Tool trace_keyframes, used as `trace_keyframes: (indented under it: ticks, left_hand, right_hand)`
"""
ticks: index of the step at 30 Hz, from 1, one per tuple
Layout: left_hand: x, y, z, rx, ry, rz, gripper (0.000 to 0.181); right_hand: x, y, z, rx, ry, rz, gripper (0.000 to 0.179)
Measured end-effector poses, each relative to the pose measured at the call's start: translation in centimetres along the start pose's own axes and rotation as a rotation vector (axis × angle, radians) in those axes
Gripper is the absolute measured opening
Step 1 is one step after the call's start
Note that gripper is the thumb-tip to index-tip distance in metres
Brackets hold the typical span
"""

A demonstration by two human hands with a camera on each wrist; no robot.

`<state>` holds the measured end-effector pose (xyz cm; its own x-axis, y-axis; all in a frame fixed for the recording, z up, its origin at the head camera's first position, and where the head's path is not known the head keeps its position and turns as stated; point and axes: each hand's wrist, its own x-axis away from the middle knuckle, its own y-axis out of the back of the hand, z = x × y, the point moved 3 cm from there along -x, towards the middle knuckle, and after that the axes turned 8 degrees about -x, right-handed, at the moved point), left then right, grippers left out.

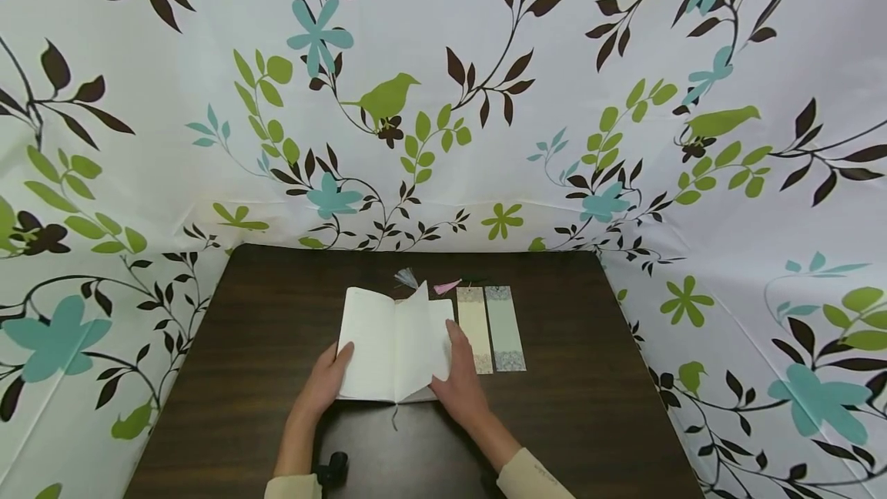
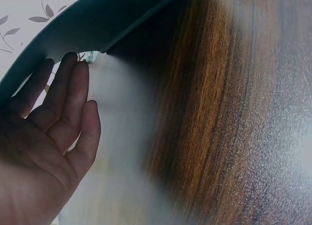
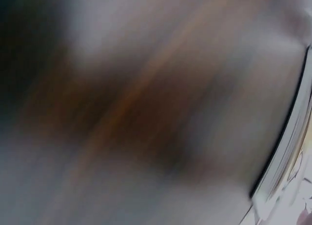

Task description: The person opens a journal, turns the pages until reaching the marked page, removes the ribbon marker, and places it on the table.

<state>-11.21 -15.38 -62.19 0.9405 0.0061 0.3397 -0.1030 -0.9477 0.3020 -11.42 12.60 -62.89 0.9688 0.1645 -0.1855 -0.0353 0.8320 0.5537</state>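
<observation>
An open notebook (image 1: 367, 345) with blank white pages is held up over the table in the head view. My left hand (image 1: 326, 376) grips its left edge, thumb on the page. In the left wrist view, that hand's fingers (image 2: 75, 100) lie behind the dark cover (image 2: 97, 25). On the right side, my right hand (image 1: 460, 383) holds the notebook's edge, while a page (image 1: 416, 345) stands partly raised near the middle. A ribbon (image 1: 395, 418) hangs below the spine. The right wrist view is mostly blurred, with the notebook's edge (image 3: 280, 149) at its right.
Right of the notebook lie a beige bookmark (image 1: 478, 345) and a pale green bookmark (image 1: 504, 326). A pink tassel (image 1: 446, 287) is above them; a grey tassel (image 1: 406, 278) shows behind the notebook's top. The dark wooden table (image 1: 589, 406) meets a patterned cloth (image 1: 443, 175).
</observation>
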Motion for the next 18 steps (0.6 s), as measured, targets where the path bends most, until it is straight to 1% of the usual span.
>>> trace_keyframes:
  ticks: [2, 4, 5, 6, 9, 11, 15, 18]
  left_hand:
    - [0.0, -0.1, 0.1, 0.003, 0.004, -0.001, 0.062]
    - [0.0, -0.1, 0.1, 0.006, 0.001, -0.004, 0.061]
    - [-0.1, -0.2, 0.2, 0.005, -0.001, -0.007, 0.060]
    - [0.0, -0.2, 0.2, 0.000, -0.004, -0.010, 0.060]
    - [0.0, -0.4, 0.1, 0.008, -0.016, -0.016, 0.059]
    - [0.0, -0.5, 0.1, 0.029, -0.018, -0.015, 0.059]
    - [0.0, -0.6, 0.1, 0.093, -0.015, 0.003, 0.062]
    - [-0.1, -0.7, 0.0, 0.127, -0.018, 0.019, 0.067]
  right_hand:
    - [0.0, -1.1, 0.2, -0.118, -0.094, 0.037, 0.104]
    - [0.1, -2.3, 0.5, -0.189, -0.143, 0.088, 0.096]
    - [0.2, -2.9, 0.7, -0.195, -0.147, 0.121, 0.092]
    - [0.3, -3.4, 0.9, -0.204, -0.144, 0.155, 0.088]
    - [0.6, -4.7, 1.7, -0.188, -0.100, 0.247, 0.073]
    - [0.9, -5.2, 2.2, -0.161, -0.059, 0.282, 0.063]
    - [1.0, -5.7, 2.8, -0.115, 0.006, 0.298, 0.048]
    - [1.0, -5.7, 3.0, -0.073, 0.046, 0.300, 0.044]
